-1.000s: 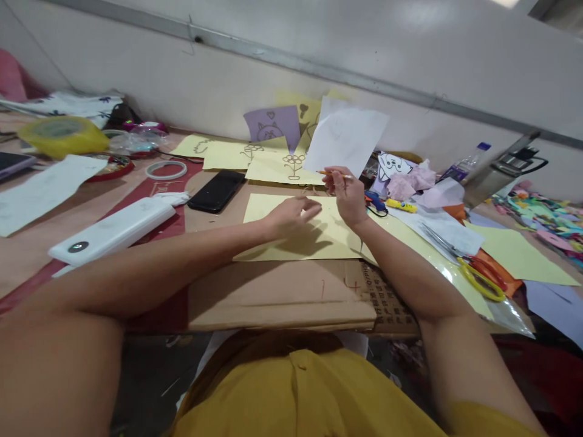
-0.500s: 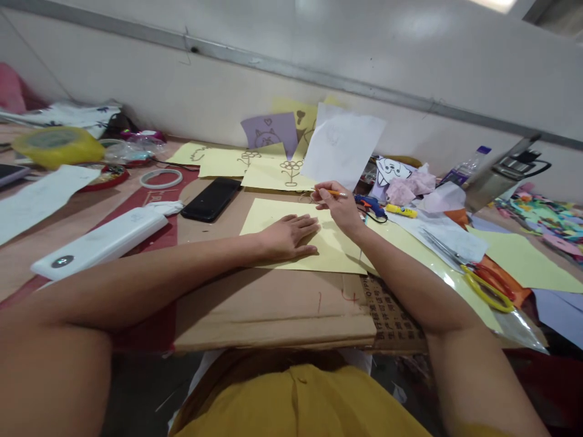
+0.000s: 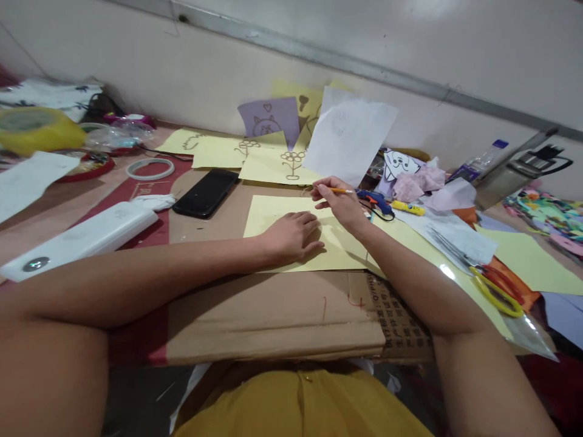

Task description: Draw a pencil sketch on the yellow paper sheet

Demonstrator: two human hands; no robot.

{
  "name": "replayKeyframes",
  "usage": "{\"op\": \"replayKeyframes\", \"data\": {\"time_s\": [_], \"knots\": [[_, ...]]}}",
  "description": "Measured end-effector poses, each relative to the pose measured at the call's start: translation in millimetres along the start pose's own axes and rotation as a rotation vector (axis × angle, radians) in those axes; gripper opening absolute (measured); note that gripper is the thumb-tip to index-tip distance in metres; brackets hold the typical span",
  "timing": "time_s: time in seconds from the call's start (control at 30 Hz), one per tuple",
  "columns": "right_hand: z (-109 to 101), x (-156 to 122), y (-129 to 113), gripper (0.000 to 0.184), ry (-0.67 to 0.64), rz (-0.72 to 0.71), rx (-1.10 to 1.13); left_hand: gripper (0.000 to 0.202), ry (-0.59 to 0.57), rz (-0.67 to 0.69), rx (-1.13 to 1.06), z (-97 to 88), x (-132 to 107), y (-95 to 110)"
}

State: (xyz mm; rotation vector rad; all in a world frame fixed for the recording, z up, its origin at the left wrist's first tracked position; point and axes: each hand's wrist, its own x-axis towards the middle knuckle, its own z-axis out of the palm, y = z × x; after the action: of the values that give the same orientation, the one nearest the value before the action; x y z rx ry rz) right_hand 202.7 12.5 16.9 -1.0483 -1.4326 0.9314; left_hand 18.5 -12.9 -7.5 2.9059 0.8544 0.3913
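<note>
My left hand [image 3: 294, 238] rests on a yellow sheet of paper [image 3: 268, 209], fingers stretched out with nothing in them. Above the sheet's far right part, my right hand [image 3: 337, 201] grips an orange pencil [image 3: 340, 190] in closed fingers. Just behind the sheet lies a yellow paper with a flower drawing [image 3: 293, 165]. A white sheet [image 3: 348, 136] leans upright at the back, near my right hand. Beside that hand sit a blue glue gun [image 3: 377, 201] and a yellow glue stick [image 3: 408, 208].
A black phone [image 3: 206, 193], a white device [image 3: 82, 240] and a tape roll [image 3: 150, 169] lie to the left. On the right are scissors [image 3: 496, 292], a steel cup [image 3: 505, 173] and a bottle [image 3: 483, 161]. Cardboard [image 3: 273, 315] covers the near edge.
The camera view has shifted slightly. My left hand's fingers have bent a little and its palm looks slightly raised. The right hand still holds the pencil in nearly the same place.
</note>
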Motion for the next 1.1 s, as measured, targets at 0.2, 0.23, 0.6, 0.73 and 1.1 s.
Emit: {"op": "replayKeyframes", "data": {"time_s": [0.2,0.23,0.6,0.73,1.1], "knots": [[1,1,5,0.034,-0.021,0.057,0.007,0.045,0.017,0.071,-0.007,1.3,-5,-7],[2,-2,8,0.032,-0.010,0.078,0.018,0.041,0.027,0.071,-0.013,1.0,-6,-7],[3,-17,21,0.018,0.004,0.037,-0.283,0.030,0.059,0.073,0.000,2.3,-17,-8],[0,-18,24,0.018,-0.050,0.004,-0.306,0.030,0.041,0.036,0.015,-3.3,-20,-7],[4,-14,34,0.025,0.110,0.146,-0.006,0.074,-0.021,-0.114,0.005,-2.1,-14,-14]]}}
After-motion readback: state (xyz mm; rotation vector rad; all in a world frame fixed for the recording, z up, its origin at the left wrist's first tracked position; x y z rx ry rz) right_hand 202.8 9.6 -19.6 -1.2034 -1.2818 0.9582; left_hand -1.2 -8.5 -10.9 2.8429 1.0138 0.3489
